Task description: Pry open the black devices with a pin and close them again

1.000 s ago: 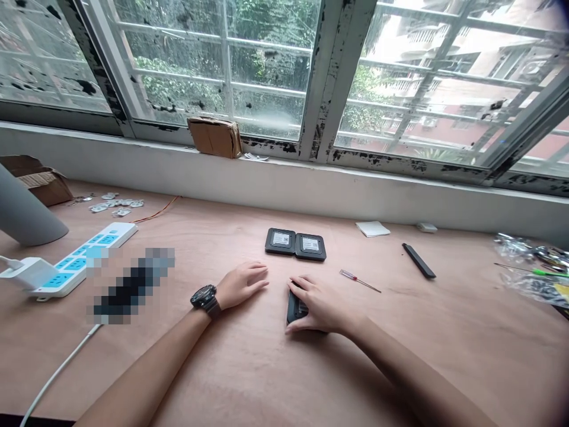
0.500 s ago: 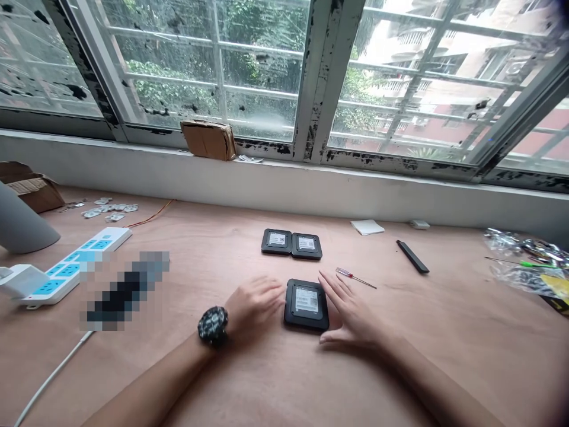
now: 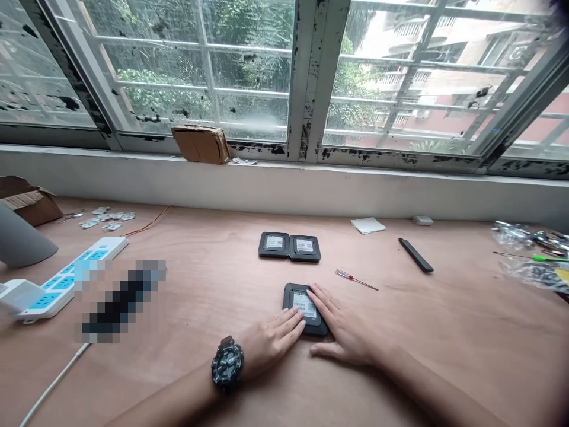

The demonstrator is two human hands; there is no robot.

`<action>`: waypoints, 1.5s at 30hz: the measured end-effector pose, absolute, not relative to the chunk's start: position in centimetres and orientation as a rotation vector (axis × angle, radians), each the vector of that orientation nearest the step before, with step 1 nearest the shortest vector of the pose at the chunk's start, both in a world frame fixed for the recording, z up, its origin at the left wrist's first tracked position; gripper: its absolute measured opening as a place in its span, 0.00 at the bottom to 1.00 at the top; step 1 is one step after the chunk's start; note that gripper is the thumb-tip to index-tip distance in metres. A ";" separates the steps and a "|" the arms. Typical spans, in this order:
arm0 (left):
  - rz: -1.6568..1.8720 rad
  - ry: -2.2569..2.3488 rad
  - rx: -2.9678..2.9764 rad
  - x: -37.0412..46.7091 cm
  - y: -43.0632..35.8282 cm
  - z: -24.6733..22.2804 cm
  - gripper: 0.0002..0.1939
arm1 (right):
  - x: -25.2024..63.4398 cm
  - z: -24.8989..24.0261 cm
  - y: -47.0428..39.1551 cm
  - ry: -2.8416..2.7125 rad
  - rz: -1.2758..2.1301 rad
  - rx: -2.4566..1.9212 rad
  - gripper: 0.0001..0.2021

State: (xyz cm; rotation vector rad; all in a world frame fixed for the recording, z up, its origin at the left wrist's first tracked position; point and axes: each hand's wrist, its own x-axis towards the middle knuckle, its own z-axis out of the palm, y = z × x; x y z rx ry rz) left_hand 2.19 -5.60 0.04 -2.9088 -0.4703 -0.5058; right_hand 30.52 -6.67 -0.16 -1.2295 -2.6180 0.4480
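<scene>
A black square device with a white label lies flat on the wooden table in front of me. Across its lower left part rest the fingertips of my left hand, whose wrist wears a black watch. My right hand lies on the device's right edge, fingers stretched out and thumb apart on the table. Neither hand grips anything. Behind the device, two similar black devices sit side by side. A small screwdriver lies to their right.
At the left are a power strip, a grey rounded object, a cardboard box and a blurred-out dark object. A black bar, white paper and plastic bags lie at the right. Windows stand behind.
My left hand has moved right, from beside the device onto its lower left part. My right fingers have shifted left onto its right edge. The camera view has shifted slightly.
</scene>
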 end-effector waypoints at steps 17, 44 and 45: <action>-0.602 -0.517 -3.024 2.4 -5.6 -0.3 0.20 | 30.2 0.9 -6.7 -2.633 0.350 -1.177 0.53; -0.699 -0.853 -3.229 1.6 -2.8 0.0 0.41 | 30.2 2.8 -3.6 -1.375 0.474 -1.234 0.18; -0.705 -0.849 -3.241 1.7 -2.9 0.1 0.41 | 29.6 2.8 -3.9 -1.360 0.530 -1.196 0.17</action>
